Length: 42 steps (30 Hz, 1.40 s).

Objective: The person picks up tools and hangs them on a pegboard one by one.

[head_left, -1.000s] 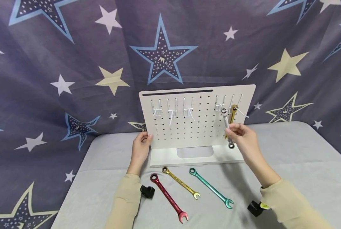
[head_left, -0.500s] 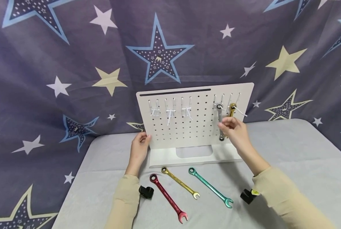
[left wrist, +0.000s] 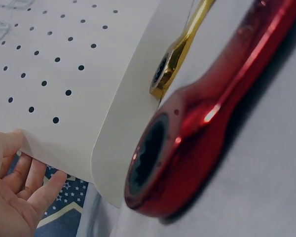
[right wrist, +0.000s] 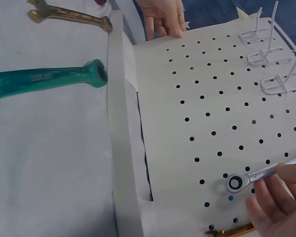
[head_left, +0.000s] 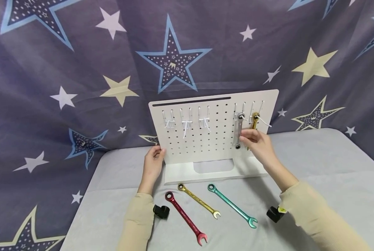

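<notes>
My right hand [head_left: 262,148] pinches the silver double-ring wrench [head_left: 239,129] between thumb and fingers at its lower half. The wrench hangs nearly upright before the white pegboard [head_left: 202,143], its upper ring at a right-side hook, whose white tip seems to poke through. In the right wrist view its lower ring [right wrist: 235,183] stands close to the board. Just right of it, a gold wrench [head_left: 255,120] hangs on another hook, partly hidden by my right hand. My left hand [head_left: 153,165] grips the board's left edge, thumb in front and fingers behind [left wrist: 48,192].
Red [head_left: 185,218], gold [head_left: 199,201] and teal [head_left: 232,205] wrenches lie slanted on the grey cloth [head_left: 117,195] before the board's base. Several white hooks [head_left: 187,123] on the board's left half carry nothing. A star-patterned curtain [head_left: 230,66] hangs behind.
My right hand has moved left and up with the silver wrench, bringing its upper ring to the hook. Its lower end has swung left, closer to the board. My left hand stays put.
</notes>
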{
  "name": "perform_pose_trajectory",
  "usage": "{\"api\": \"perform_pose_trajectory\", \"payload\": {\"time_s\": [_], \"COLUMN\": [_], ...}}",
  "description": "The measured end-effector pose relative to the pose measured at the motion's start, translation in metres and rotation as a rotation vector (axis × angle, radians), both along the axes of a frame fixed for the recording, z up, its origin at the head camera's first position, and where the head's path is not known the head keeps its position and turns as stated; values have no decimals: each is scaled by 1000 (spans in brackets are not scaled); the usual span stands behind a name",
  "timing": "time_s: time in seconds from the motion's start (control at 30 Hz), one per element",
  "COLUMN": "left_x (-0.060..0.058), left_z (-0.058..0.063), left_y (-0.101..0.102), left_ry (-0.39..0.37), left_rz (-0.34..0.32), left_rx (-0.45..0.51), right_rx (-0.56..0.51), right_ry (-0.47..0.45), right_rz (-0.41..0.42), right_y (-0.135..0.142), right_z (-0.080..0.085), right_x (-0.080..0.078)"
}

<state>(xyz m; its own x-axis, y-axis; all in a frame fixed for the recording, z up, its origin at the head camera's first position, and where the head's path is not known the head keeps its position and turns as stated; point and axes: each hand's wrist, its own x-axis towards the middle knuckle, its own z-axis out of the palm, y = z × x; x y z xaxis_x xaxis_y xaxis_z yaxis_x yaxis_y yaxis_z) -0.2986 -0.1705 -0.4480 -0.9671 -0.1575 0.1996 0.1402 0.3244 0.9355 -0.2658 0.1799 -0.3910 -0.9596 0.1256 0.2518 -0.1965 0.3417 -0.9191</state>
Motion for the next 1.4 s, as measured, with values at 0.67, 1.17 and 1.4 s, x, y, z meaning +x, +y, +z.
{"api": "perform_pose_trajectory", "payload": {"time_s": [0.67,1.17,1.4], "left_x": [0,-2,-2], "left_z": [-1,1,0], "left_y": [1,1,0], "left_ry": [7,-5,-3], "left_rz": [11,9,3], "left_rx": [-14,11,26], "right_rx": [100,179,255], "right_ry": [21,-183,-205], "right_rz": [243,479,471], "right_y": [-4,-19,-22], "right_z": [-14,-34,-42], "right_x": [58,94,99]}}
